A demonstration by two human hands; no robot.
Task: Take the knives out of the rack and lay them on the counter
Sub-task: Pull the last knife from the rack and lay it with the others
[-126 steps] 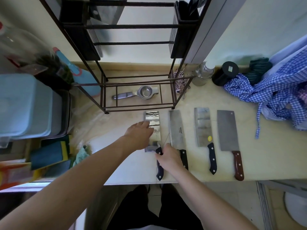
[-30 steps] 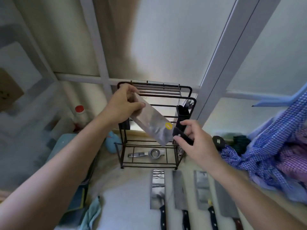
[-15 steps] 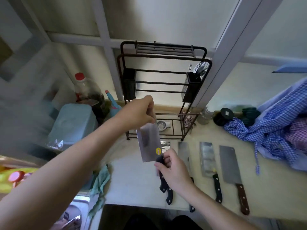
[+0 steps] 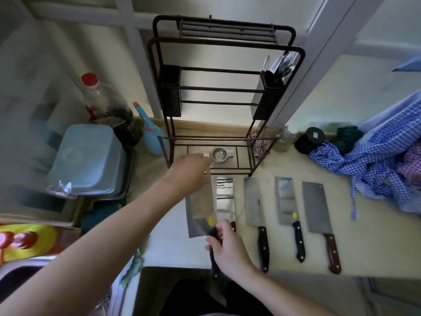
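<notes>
We hold the cleaver (image 4: 200, 208) lengthwise, blade tip away toward the rack (image 4: 224, 99), left hand (image 4: 190, 172) pinching its far end, right hand (image 4: 227, 245) gripping its handle.

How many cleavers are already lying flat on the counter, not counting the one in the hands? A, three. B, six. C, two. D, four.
D: four cleavers lie in a row on the counter, from the mirror-bladed one to the brown-handled cleaver, while both hands carry a fifth cleaver.
</notes>
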